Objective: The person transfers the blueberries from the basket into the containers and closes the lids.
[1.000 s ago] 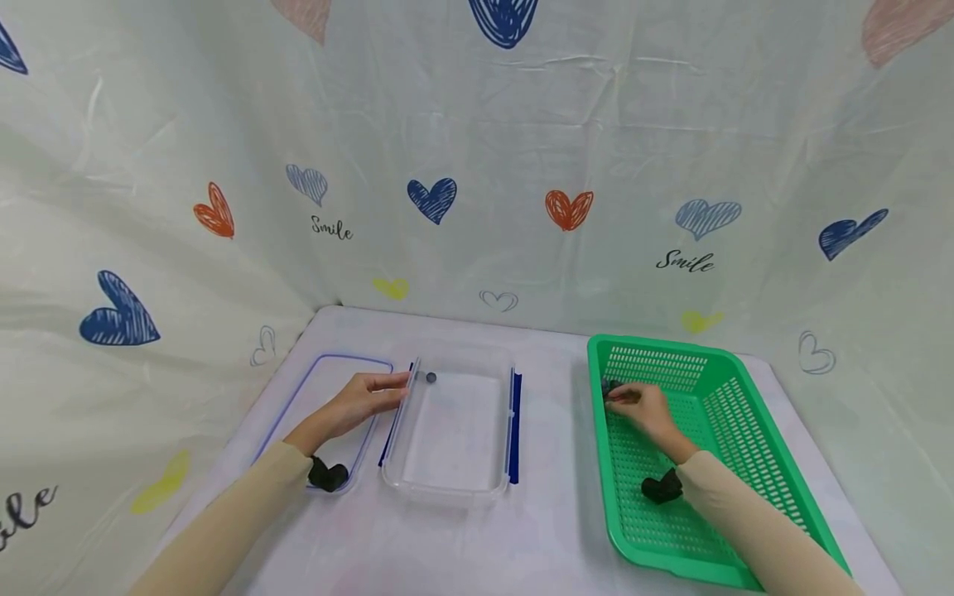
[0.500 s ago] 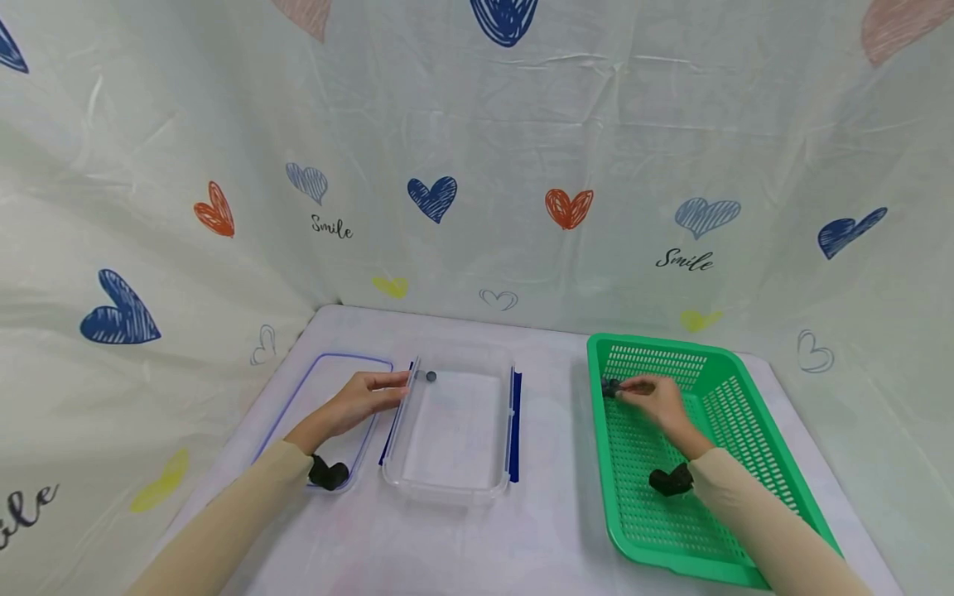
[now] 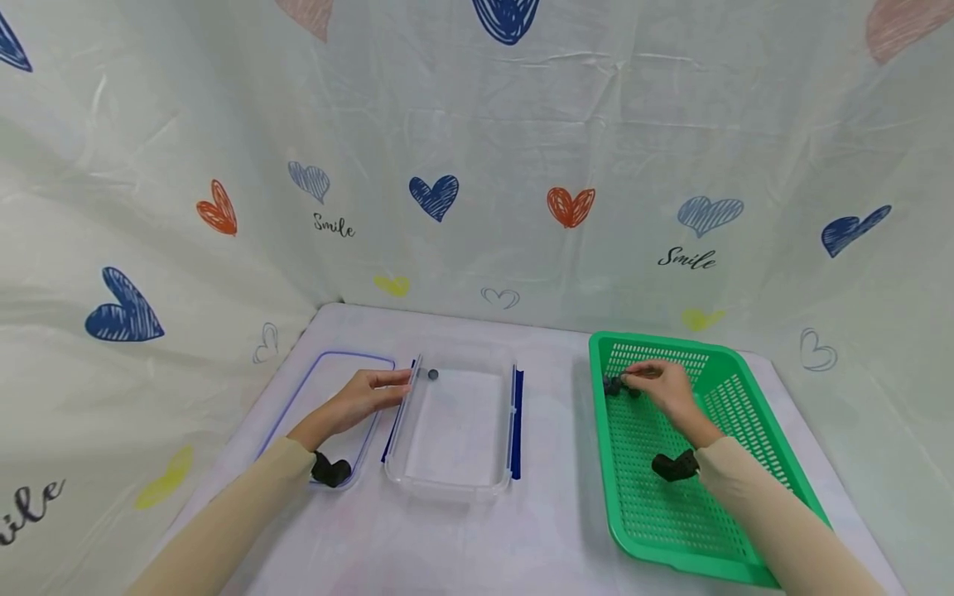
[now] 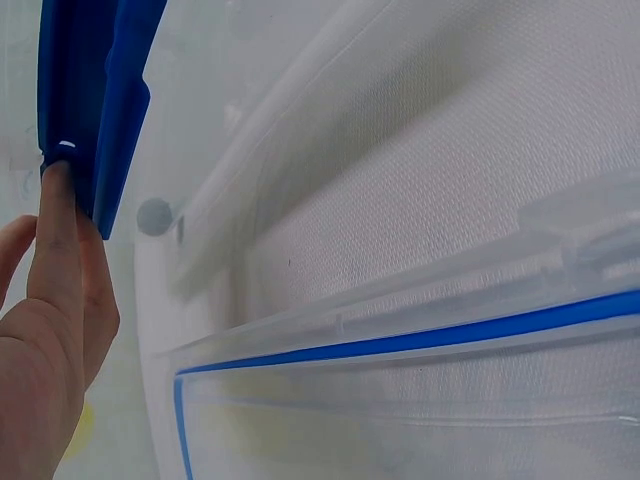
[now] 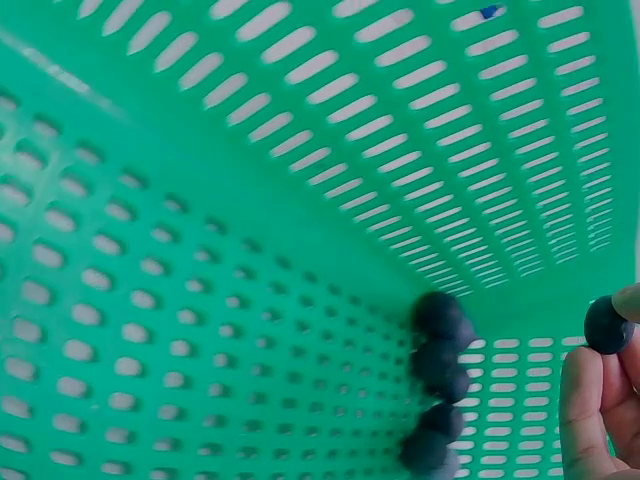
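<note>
My right hand (image 3: pixel 665 387) pinches a dark blueberry (image 5: pixel 607 326) between thumb and fingertips, inside the green basket (image 3: pixel 615 505). Several more blueberries (image 5: pixel 437 345) lie bunched along the basket's far left side, just left of that hand. To the left stands a clear plastic box (image 3: pixel 447 488) with its blue side latches folded out. My left hand (image 3: pixel 363 401) reaches to its left side, fingers nearly straight. In the left wrist view a fingertip touches the inner face of the blue latch (image 4: pixel 85 90). One blueberry (image 3: pixel 433 374) sits in the box's far left corner.
A clear lid with a blue seal (image 3: pixel 350 353) lies flat left of the box, partly under my left forearm. Both stand on a white-covered table (image 3: pixel 551 497). A curtain printed with hearts (image 3: pixel 514 124) hangs behind and at the sides. Dark wrist straps (image 3: pixel 674 466) show at both cuffs.
My right hand has shifted right and slightly away from the basket's left wall, uncovering more of the blueberries there. The left hand stays at the box's side.
</note>
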Motion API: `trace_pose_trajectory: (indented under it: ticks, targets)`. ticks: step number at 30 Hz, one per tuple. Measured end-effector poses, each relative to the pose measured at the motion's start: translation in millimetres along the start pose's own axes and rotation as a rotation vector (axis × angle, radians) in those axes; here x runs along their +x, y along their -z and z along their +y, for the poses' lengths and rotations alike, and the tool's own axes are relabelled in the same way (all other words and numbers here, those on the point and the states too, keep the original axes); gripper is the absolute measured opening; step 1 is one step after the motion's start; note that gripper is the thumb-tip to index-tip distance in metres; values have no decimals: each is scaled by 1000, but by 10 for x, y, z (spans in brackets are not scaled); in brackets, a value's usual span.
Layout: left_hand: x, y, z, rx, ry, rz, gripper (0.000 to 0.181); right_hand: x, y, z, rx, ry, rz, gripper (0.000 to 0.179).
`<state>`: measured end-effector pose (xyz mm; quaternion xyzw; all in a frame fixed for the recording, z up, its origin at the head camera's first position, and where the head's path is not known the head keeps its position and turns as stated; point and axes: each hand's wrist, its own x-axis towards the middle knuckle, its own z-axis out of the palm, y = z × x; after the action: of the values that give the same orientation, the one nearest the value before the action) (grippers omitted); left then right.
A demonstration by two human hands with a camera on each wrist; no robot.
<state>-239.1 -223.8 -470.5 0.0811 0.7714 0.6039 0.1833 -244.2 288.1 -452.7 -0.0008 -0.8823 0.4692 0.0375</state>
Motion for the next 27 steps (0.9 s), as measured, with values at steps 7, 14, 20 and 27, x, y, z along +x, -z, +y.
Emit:
trace_pose_trajectory:
  ticks: [7,14,20,27]
  targets:
    - [17,4,-4,5,4,4,57,25,66,-159,52,-12,10,29]
    - [26,0,-39,1,3,2,56,18,123,-293,57,-14,21,35]
    - [26,1,-44,-3,6,7,55,18,121,-385,75,-18,9,39]
    - [16,3,-29,7,5,8,55,20,92,-509,97,5,-9,41]
